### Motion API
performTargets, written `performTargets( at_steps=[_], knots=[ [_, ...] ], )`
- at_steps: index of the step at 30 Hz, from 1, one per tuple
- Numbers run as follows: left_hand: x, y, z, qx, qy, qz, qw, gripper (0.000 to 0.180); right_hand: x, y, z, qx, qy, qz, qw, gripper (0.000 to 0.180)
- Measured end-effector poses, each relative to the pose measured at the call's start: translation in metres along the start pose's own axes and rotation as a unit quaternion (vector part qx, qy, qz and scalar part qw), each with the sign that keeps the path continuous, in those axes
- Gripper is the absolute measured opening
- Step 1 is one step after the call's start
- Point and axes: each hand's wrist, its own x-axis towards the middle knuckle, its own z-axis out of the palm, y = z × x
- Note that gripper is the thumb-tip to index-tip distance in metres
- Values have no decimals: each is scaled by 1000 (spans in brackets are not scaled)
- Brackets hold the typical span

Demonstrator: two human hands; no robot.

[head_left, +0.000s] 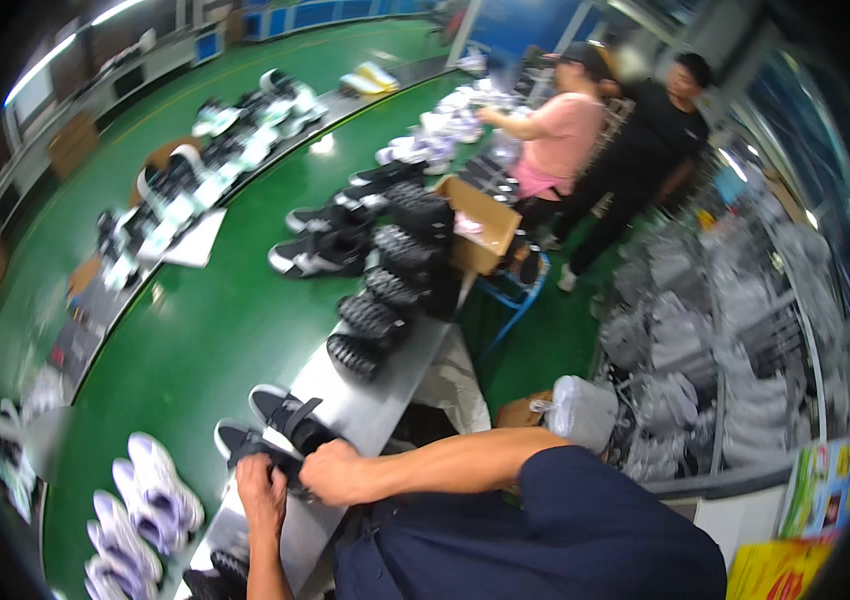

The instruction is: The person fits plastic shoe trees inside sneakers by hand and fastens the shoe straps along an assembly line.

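In front of me, a pair of black shoes with light soles lies at the edge of the long work table (pixel 385 400). My left hand (pixel 261 487) is closed over the left-hand black shoe (pixel 236 437), fingers curled on its upper. My right hand (pixel 337 472) is closed at the rear of the pair, close beside the left. The right-hand black shoe (pixel 280 410) lies just ahead of it, a strap sticking out at its side. What the right fingers pinch is hidden behind the knuckles.
Black shoes (pixel 375 315) stand in rows farther along the table, beside an open cardboard box (pixel 485 225). White-and-lilac shoes (pixel 160 490) line the left side. Two people (pixel 560 150) stand at the far right. Racks of bagged goods (pixel 685 340) fill the right.
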Motion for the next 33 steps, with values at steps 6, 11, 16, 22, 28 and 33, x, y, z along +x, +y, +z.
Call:
performTargets(
  at_steps=[6,11,16,22,28,33],
  knots=[
    [10,6,-5,-84,-39,-62,994,15,54,-15,87,-69,251,29,965,16],
    [4,-10,-12,-60,-76,-82,992,11,60,-34,109,-92,211,59,971,26],
    [-12,-25,-28,-28,-79,-133,988,7,79,-48,117,-112,181,34,977,28],
    [-37,-7,-22,-71,-38,-113,990,37,41,-28,87,182,170,-10,968,17],
    [-63,13,-3,41,-65,-377,923,63,45,-42,101,100,214,64,970,54],
    [-44,15,19,120,-42,-415,901,46,64,-26,92,133,133,126,974,31]
  ],
)
